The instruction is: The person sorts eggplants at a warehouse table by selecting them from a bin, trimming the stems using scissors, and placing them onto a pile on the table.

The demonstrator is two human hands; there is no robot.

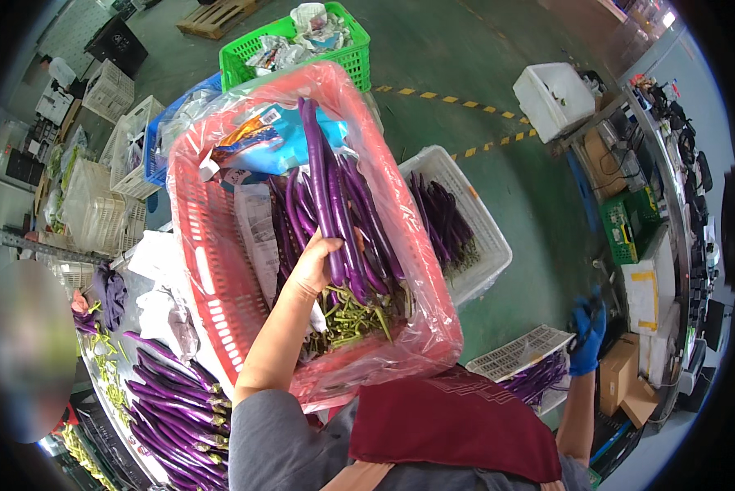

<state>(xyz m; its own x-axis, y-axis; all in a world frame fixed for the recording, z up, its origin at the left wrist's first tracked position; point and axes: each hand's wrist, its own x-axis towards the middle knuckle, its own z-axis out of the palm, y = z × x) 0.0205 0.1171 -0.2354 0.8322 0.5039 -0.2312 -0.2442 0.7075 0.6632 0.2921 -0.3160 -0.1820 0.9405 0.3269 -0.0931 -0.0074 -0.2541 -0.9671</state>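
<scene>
My left hand (318, 261) is closed around long purple eggplants (323, 184), low on their length near the stem ends. They lie over more eggplants (367, 202) inside a red plastic crate (205, 270) lined with clear film. Green stems (355, 322) bunch at the crate's near end. Newspaper (258, 227) and a blue printed bag (287, 147) line its far and left sides. Out at the right, my right hand (588, 337) wears a blue glove. A dark thing shows at its fingers, too blurred to name.
Right of the red crate stands a white crate (496, 251) of eggplants; another crate (520, 356) lies near my right arm. Trimmed eggplants (171, 411) cover the table at left. Behind is a green crate (358, 55) with newspaper. A loaded shelf (655, 159) runs along the right.
</scene>
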